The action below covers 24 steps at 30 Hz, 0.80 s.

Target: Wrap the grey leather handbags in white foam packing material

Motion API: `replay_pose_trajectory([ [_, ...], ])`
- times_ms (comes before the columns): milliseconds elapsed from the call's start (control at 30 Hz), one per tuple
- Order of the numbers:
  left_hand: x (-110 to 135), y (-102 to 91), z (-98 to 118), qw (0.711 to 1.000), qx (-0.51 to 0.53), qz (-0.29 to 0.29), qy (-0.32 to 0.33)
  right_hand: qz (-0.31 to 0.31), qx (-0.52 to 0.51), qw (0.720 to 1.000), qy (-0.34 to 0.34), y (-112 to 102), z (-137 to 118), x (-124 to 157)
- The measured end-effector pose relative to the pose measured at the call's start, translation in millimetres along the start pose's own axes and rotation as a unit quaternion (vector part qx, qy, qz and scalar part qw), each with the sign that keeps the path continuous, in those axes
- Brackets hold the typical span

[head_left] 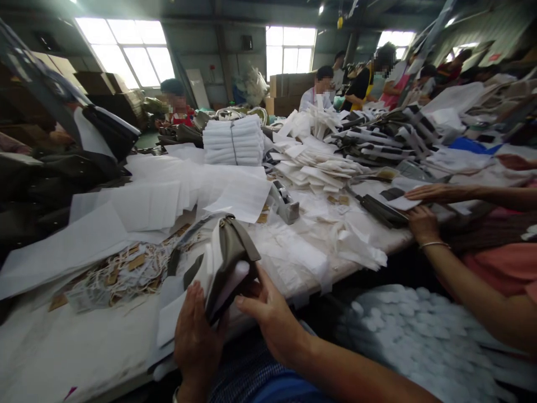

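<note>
A dark olive-grey bag (240,242) stands tilted at the table's near edge, held between my two hands. White sheet material (215,263) lies along its left side, and a white rounded piece (238,273) shows at its opening. My left hand (198,338) presses against the bag's lower left side with its fingers together. On the right side, my right hand (271,316) grips the bag's edge, thumb toward me; some of its fingertips are hidden behind the bag. A metal fitting (222,222) shows near the bag's top.
Left of the bag lie tangled strings with brown tags (130,268) and white sheets (138,204). Behind are a tape dispenser (285,202) and a tied white stack (233,143). At right, a co-worker's hands (425,215) handle another dark bag. White rolls (403,330) fill the space below.
</note>
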<state>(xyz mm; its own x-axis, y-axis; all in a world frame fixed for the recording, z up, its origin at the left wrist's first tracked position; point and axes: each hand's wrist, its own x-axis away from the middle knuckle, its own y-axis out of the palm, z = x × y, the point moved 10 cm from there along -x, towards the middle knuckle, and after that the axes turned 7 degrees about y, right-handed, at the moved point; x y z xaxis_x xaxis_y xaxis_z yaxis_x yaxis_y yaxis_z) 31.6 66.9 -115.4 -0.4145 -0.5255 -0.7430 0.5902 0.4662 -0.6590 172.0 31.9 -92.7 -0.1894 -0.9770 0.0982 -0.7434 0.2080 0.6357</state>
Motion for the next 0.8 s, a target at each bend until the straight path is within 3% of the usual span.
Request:
replay_pose_trajectory([
  [100,-1.1,-5.7,-35.1,0.991,-0.014,-0.036,-0.129,-0.082,0.081,0.993,-0.025,5.1,3.0,-12.2],
  [167,3.6,-13.7,-58.9,0.97,-0.047,-0.066,-0.228,-0.082,0.244,0.963,-0.079,-15.6,-2.6,-25.0],
  [200,5.9,-20.5,-68.3,0.959,-0.065,-0.069,-0.267,-0.057,0.35,0.928,-0.114,-31.9,-8.6,-33.3],
  [267,7.4,-34.1,-80.4,0.944,-0.086,-0.06,-0.314,0.022,0.539,0.826,-0.164,-68.9,-23.6,-53.4],
  [333,5.5,-43.7,-86.4,0.94,-0.082,-0.04,-0.329,0.063,0.667,0.725,-0.16,-97.5,-30.3,-78.4],
  [400,4.8,-47.3,-90.2,0.938,-0.071,-0.027,-0.338,0.063,0.723,0.673,-0.142,-111.8,-30.1,-102.4],
  [533,8.8,-41.5,-92.8,0.935,-0.057,-0.032,-0.349,0.017,0.76,0.638,-0.126,-105.0,-13.8,-131.0],
  [667,12.3,-36.6,-90.0,0.938,-0.051,-0.041,-0.341,-0.036,0.789,0.602,-0.121,-90.7,4.7,-133.0],
  [800,15.1,-33.1,-90.5,0.938,-0.039,-0.053,-0.341,-0.021,0.802,0.583,-0.125,-89.8,-4.2,-132.2],
])
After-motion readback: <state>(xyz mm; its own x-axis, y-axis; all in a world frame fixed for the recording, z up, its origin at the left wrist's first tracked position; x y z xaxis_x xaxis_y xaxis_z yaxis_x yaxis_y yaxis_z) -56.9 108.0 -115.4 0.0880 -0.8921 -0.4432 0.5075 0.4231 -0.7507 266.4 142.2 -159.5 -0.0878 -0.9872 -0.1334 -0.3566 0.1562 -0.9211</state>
